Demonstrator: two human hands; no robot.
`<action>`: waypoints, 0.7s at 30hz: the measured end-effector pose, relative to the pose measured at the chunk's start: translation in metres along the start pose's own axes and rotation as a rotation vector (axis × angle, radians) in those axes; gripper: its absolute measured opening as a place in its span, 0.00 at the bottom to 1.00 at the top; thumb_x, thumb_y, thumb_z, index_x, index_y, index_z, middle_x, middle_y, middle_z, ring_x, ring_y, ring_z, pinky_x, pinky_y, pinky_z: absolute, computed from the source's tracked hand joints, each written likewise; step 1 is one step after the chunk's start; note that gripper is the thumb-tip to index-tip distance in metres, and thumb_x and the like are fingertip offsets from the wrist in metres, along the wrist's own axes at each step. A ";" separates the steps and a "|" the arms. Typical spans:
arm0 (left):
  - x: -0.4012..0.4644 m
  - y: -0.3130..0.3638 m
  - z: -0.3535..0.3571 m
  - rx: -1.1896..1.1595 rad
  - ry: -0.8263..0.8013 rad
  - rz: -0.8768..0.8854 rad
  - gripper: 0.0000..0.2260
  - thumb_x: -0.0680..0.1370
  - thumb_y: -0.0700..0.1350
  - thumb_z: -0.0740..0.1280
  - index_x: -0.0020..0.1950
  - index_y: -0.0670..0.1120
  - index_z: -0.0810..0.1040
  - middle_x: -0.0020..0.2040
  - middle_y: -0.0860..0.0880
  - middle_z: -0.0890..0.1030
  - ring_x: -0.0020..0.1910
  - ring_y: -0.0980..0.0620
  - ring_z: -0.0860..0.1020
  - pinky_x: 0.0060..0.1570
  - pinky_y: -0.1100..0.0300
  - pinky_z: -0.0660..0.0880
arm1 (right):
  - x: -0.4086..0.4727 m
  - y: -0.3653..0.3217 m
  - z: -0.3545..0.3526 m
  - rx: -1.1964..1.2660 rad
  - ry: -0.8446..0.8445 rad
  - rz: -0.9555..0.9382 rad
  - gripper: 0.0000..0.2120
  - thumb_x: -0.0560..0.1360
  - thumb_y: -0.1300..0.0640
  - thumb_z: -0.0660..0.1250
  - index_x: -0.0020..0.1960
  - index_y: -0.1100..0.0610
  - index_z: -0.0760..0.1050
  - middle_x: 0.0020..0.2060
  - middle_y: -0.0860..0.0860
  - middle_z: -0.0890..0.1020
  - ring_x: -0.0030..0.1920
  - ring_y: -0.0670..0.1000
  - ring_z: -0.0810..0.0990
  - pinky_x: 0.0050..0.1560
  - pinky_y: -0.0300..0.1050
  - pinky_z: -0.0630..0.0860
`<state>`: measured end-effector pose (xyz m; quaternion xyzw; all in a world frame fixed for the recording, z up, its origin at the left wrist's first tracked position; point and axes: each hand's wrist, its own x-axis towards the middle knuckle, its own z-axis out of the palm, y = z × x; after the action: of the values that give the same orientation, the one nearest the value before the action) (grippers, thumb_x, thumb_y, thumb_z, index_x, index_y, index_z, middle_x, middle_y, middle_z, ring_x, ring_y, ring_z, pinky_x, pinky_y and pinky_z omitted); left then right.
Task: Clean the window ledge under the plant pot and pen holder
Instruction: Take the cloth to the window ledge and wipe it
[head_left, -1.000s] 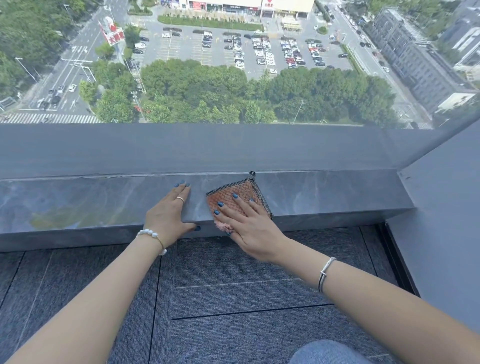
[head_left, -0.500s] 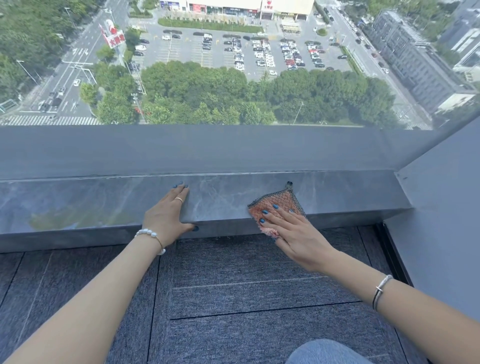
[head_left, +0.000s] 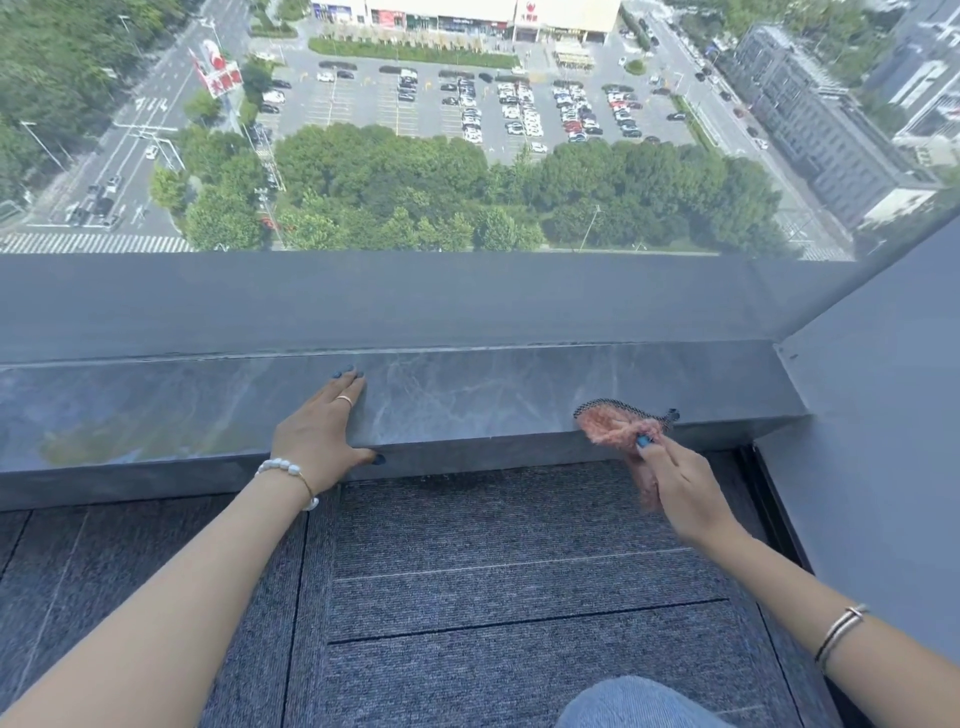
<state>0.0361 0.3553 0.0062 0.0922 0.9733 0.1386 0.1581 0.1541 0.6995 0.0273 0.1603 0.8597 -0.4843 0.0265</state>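
Note:
A grey marble window ledge (head_left: 467, 395) runs across the view below the glass. My left hand (head_left: 319, 441) lies flat on it near the middle, fingers together, thumb hooked over the front edge. My right hand (head_left: 680, 483) pinches a pink cleaning cloth with a black mesh edge (head_left: 618, 428) at the ledge's front edge on the right; part of the cloth hangs below the edge. No plant pot or pen holder is in view.
A grey wall (head_left: 883, 415) closes off the ledge on the right. Grey carpet tiles (head_left: 493, 571) cover the floor below. My knee in blue jeans (head_left: 634, 704) shows at the bottom. The window (head_left: 415, 156) looks down on trees and a car park.
My right hand has slid the cloth rightward along the ledge, then bunched it and pulled it to the front edge. My left hand has stayed in place.

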 end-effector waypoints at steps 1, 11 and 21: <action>0.000 0.000 -0.001 0.001 -0.001 -0.001 0.44 0.70 0.55 0.73 0.78 0.51 0.49 0.78 0.57 0.50 0.77 0.58 0.51 0.73 0.58 0.58 | 0.000 -0.001 0.001 0.081 0.043 0.042 0.23 0.79 0.51 0.55 0.45 0.73 0.72 0.35 0.68 0.75 0.34 0.54 0.70 0.32 0.39 0.68; 0.001 -0.001 -0.006 -0.014 -0.006 -0.012 0.45 0.69 0.54 0.73 0.78 0.50 0.49 0.78 0.57 0.50 0.77 0.58 0.50 0.73 0.58 0.58 | 0.031 -0.067 0.051 0.145 0.067 0.001 0.15 0.81 0.52 0.50 0.39 0.51 0.69 0.27 0.47 0.69 0.26 0.42 0.69 0.33 0.41 0.69; 0.008 -0.001 -0.016 0.023 -0.105 -0.006 0.47 0.70 0.51 0.74 0.78 0.46 0.46 0.79 0.53 0.47 0.77 0.55 0.48 0.74 0.60 0.52 | 0.043 -0.071 0.101 -0.564 -0.141 -0.122 0.24 0.81 0.50 0.47 0.74 0.60 0.57 0.75 0.54 0.60 0.75 0.53 0.55 0.74 0.52 0.53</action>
<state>0.0227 0.3523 0.0185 0.0981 0.9655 0.1220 0.2082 0.0809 0.5917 0.0238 0.0607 0.9645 -0.2366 0.1004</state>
